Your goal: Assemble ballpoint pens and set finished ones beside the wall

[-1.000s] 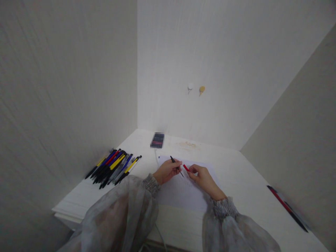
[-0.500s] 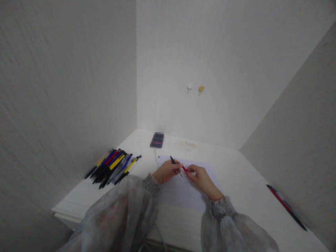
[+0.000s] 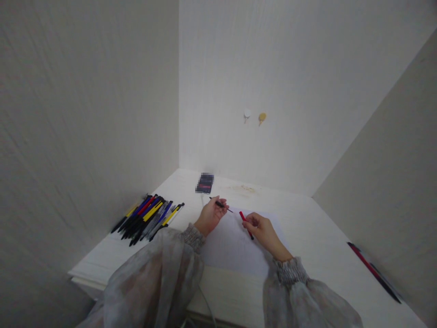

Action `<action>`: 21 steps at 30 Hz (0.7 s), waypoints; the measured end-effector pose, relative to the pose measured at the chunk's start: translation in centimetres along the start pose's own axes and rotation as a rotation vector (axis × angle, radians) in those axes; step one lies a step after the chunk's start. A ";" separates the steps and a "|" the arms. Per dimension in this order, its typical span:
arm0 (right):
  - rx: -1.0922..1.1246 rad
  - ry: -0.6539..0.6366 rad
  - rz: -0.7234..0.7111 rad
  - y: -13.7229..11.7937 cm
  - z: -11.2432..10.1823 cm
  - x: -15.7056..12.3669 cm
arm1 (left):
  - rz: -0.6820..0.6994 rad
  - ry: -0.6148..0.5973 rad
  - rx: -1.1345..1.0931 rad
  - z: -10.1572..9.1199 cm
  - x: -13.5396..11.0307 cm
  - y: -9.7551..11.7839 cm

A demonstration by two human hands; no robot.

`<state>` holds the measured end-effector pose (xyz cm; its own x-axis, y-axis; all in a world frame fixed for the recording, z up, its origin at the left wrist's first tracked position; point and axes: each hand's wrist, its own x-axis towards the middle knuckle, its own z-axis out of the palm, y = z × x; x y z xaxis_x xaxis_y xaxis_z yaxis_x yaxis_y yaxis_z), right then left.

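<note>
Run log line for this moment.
left hand: holds black pen part; right hand: holds red pen piece; paper: below hands; pen pile: at left

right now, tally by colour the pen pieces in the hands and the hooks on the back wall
Black pen piece, left hand: 1
Red pen piece with black end, right hand: 1
White hook: 1
Yellow hook: 1
Total: 4

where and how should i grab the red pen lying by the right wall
Probably mid-length on the red pen, coming from its left: it is long, slim and lies on the table, while the wall closes in on its right. The right hand is nearer, but holds a red barrel.
</note>
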<state>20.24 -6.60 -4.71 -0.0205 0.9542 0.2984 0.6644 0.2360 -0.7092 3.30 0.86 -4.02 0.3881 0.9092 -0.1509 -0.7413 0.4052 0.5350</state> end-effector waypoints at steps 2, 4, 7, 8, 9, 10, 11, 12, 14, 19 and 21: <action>0.005 -0.015 0.003 0.0 0.0 0.0 | 0.022 0.022 -0.006 -0.1 0.1 0.3; -0.015 -0.023 -0.014 -0.1 0.0 -0.1 | 0.029 0.019 0.008 -0.2 0.1 0.5; -0.054 -0.025 -0.028 -0.2 0.1 -0.1 | 0.021 0.015 0.024 -0.2 0.1 0.5; -0.060 -0.025 -0.025 -0.3 0.0 -0.1 | 0.020 0.018 0.028 -0.2 0.1 0.4; -0.064 -0.026 -0.023 -0.3 0.0 -0.1 | 0.019 0.021 0.034 -0.2 0.1 0.4; -0.067 -0.028 -0.022 -0.3 0.0 -0.1 | 0.019 0.022 0.040 -0.1 0.1 0.4; -0.070 -0.029 -0.025 -0.4 0.0 -0.1 | 0.022 0.022 0.046 -0.1 0.1 0.4; -0.075 -0.029 -0.029 -0.4 -0.1 -0.1 | 0.025 0.021 0.050 0.0 0.0 0.4; -0.083 -0.027 -0.038 -0.4 -0.1 -0.1 | 0.028 0.013 0.059 0.1 -0.1 0.5; -0.104 -0.032 -0.032 -0.3 0.0 -0.1 | 0.041 -0.004 0.079 0.0 -0.1 0.4; -0.110 -0.024 -0.031 -0.2 0.0 -0.1 | 0.047 -0.011 0.086 -0.1 0.0 0.4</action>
<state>20.10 -6.71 -4.66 -0.0597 0.9512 0.3029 0.7408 0.2456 -0.6252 2.98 1.02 -3.90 0.3605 0.9257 -0.1146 -0.7093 0.3519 0.6108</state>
